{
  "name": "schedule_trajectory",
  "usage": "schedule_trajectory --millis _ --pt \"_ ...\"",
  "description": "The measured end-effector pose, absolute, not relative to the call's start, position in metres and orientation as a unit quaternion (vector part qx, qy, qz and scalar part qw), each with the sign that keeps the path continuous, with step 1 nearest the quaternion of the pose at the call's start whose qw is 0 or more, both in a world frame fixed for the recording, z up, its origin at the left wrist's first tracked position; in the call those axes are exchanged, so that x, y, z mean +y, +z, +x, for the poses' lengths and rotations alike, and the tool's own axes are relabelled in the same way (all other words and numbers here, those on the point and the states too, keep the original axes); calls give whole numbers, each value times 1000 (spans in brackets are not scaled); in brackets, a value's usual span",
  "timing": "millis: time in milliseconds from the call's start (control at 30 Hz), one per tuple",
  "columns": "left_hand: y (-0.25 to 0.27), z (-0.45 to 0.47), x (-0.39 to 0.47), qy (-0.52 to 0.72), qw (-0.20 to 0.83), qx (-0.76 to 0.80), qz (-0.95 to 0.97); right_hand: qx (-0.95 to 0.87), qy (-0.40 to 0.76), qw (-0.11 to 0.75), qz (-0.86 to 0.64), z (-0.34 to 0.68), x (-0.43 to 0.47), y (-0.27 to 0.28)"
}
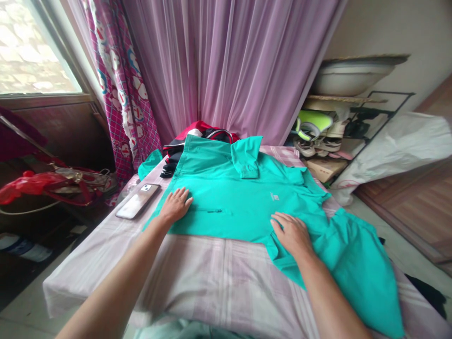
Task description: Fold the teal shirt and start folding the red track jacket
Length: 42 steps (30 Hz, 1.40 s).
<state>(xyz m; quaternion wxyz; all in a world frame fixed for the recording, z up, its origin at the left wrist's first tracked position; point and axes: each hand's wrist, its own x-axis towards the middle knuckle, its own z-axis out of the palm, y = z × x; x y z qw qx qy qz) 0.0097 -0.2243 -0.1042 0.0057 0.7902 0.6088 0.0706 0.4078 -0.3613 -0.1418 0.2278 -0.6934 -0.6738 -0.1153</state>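
A teal jacket [226,193] lies spread over the table, with a zipped pocket and a small pale logo on its upper side. My left hand [175,205] rests flat on the jacket's left part, beside the pocket zip, fingers outstretched. On the jacket's right part, below the logo, lies my right hand [291,231], palm down with its fingers extended. One sleeve [247,157] is folded inward at the far side, its cuff on the jacket body. The hood and the other sleeve [363,268] seem to trail toward the near right corner, partly bunched.
A phone [138,201] lies on the checked tablecloth [219,278] to the left. Dark and red clothes [199,129] are piled behind the jacket, against purple curtains [226,66]. A shoe rack [353,127] stands at right; a red bag [81,188] is at left.
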Motion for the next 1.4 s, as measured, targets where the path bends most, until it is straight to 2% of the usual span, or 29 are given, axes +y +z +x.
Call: schedule_trajectory --millis 233,533,833,1067,1233,1400 --pt "-120 3 -204 39 38 679 732 -683 -183 323 -629 408 -361 -139" --pt "-113 6 -202 42 27 694 718 -659 -157 332 -657 415 -361 -137" --pt "-128 -22 -253 75 -28 601 795 -631 -86 300 -710 412 -360 -129" --pt "-116 -15 -262 67 -21 606 792 -510 -171 353 -765 441 -375 -111" --pt "-115 -18 -264 127 -4 591 797 -356 -120 284 -882 472 -398 -117" --pt "-112 -24 -268 204 32 571 795 -328 -8 166 -930 483 -406 -113"
